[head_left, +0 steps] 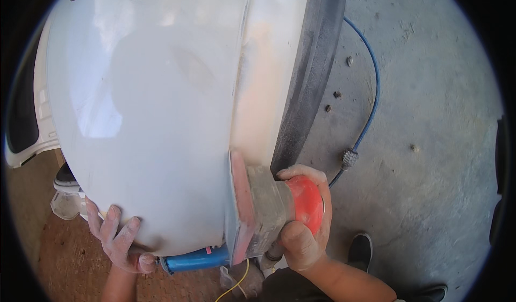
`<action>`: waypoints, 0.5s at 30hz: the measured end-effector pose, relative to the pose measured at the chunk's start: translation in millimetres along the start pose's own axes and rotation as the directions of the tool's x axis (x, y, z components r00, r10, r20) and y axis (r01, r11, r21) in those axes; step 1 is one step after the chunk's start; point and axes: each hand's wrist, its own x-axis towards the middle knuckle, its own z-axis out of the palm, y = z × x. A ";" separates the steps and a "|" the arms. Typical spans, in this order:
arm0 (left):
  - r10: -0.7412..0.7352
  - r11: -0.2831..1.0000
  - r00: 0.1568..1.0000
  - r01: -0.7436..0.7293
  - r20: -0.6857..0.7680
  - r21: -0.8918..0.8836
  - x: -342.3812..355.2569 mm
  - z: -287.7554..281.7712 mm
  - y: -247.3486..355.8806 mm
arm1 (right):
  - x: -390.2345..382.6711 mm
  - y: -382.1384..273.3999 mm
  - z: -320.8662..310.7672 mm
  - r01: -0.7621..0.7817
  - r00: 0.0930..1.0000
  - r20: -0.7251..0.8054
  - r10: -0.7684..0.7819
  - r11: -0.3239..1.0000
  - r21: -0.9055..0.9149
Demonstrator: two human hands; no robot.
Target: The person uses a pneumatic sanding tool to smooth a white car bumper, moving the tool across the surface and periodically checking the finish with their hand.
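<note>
the right hand wraps around the red cap of a dusty power sander, whose flat pad stands on edge against the lower right side of a white vehicle body panel. the left hand, fingers dusty, rests on the panel's lower left rim. a beige patch runs above the sander, beside a dark grey trim strip. below the panel lies a blue cylinder; near it, a yellow cord. a blue hose curves across the grey concrete floor.
</note>
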 end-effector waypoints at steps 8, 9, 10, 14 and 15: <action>-0.008 1.000 0.999 0.009 -0.048 0.012 13.9 3.8 4.2 | 37.1 -65.4 -17.7 0.207 0.976 -0.087 -0.198 0.971 0.118; -0.035 0.999 0.998 0.036 -0.048 0.012 21.6 3.6 9.4 | 37.3 -68.3 -23.3 0.232 0.963 -0.174 -0.204 0.960 0.158; -0.043 0.999 0.997 0.044 -0.057 0.021 30.9 4.3 15.6 | 36.2 -68.3 -28.8 0.185 0.954 -0.262 -0.145 0.973 0.136; 0.008 0.988 0.997 -0.020 0.079 0.155 86.6 5.1 49.0 | 32.3 -63.4 -50.5 0.073 0.959 -0.282 -0.031 0.987 0.141; 0.049 0.987 0.990 -0.069 0.133 0.144 103.8 8.0 56.8 | 30.7 -61.5 -53.9 0.055 0.962 -0.272 -0.013 0.988 0.147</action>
